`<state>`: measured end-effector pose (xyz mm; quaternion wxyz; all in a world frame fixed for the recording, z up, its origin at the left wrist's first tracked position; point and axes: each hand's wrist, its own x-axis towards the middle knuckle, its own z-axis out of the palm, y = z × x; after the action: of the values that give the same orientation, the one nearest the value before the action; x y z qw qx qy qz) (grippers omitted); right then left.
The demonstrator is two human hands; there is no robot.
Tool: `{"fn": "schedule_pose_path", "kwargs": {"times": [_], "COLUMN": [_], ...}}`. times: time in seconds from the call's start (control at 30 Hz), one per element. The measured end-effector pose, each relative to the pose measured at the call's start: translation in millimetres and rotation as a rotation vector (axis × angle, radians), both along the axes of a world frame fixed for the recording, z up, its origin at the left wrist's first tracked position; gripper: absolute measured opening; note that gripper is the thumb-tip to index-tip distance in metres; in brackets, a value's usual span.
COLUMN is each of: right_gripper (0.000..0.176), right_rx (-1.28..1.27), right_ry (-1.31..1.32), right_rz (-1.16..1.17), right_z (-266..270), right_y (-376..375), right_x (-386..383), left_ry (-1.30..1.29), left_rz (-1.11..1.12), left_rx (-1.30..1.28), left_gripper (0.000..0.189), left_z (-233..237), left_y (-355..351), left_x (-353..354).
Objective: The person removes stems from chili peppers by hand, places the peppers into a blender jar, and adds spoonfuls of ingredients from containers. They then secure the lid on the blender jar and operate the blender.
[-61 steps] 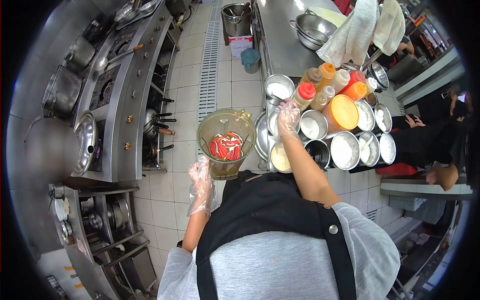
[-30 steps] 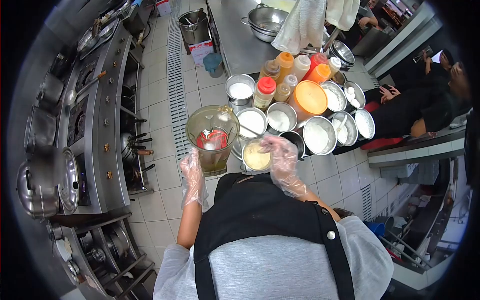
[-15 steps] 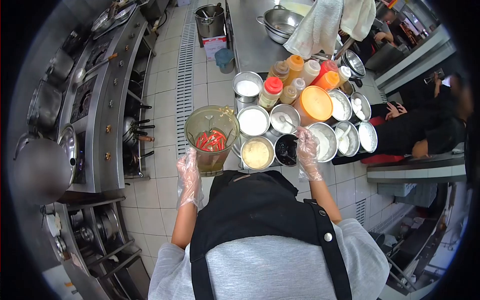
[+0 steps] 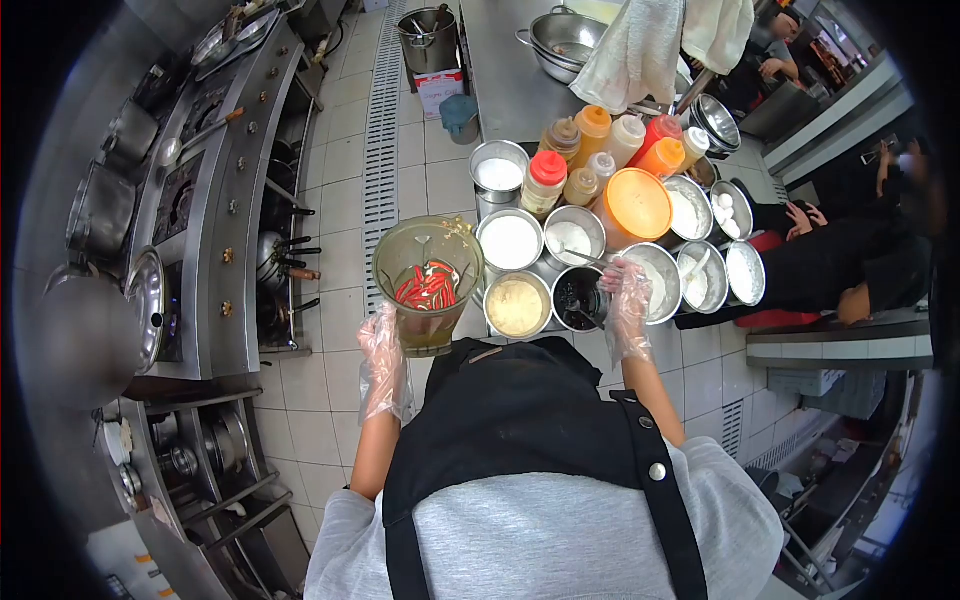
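In the head view, my left hand (image 4: pixel 382 348), in a clear plastic glove, is closed at the near-left side of a translucent blender jar (image 4: pixel 428 322). The jar holds cut red chillies (image 4: pixel 428 287) in liquid, and pale bits cling to its upper wall. My right hand (image 4: pixel 628 292), gloved too, is closed on the handle end of a metal spoon (image 4: pixel 583 257). The spoon's bowl end rests in a steel container of white granules (image 4: pixel 572 236). Just beside that hand are a container of dark sauce (image 4: pixel 577 299) and one with white powder (image 4: pixel 655 285).
More steel containers, including one of yellowish granules (image 4: pixel 517 305), surround an orange-lidded tub (image 4: pixel 640 205). Squeeze bottles (image 4: pixel 592 136) stand behind. A stove (image 4: pixel 205 260) runs along the left, and white towels (image 4: pixel 632 58) hang at the back. Another person's hands (image 4: pixel 803 219) show at right.
My right hand has shifted slightly right, and more of the spoon's handle shows beside it. My left hand and the blender jar stay close to the same place; the chillies have shifted inside.
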<state>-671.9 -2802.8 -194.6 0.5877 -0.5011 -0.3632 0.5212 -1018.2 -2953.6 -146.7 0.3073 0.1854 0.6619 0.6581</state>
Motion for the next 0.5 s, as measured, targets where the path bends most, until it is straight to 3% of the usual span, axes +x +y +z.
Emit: {"fn": "schedule_pose_path", "kwargs": {"times": [0.2,0.37,0.5], "right_gripper": [0.040,0.042,0.034], "right_rx": [0.015,0.073,0.212], "right_ry": [-0.074,-0.039,-0.082], "right_rz": [-0.110,-0.067,0.229], "right_z": [29,103,126], "right_y": [-13,-41,-64], "right_x": [15,-18,-66], "left_ry": [0.066,0.077,0.054], "left_rz": [0.044,-0.030,-0.096], "left_rx": [-0.071,-0.059,-0.107], "left_gripper": [0.030,0.030,0.030], "left_z": [0,-5,-18], "left_y": [6,7,7], "left_x": [9,8,0]}}
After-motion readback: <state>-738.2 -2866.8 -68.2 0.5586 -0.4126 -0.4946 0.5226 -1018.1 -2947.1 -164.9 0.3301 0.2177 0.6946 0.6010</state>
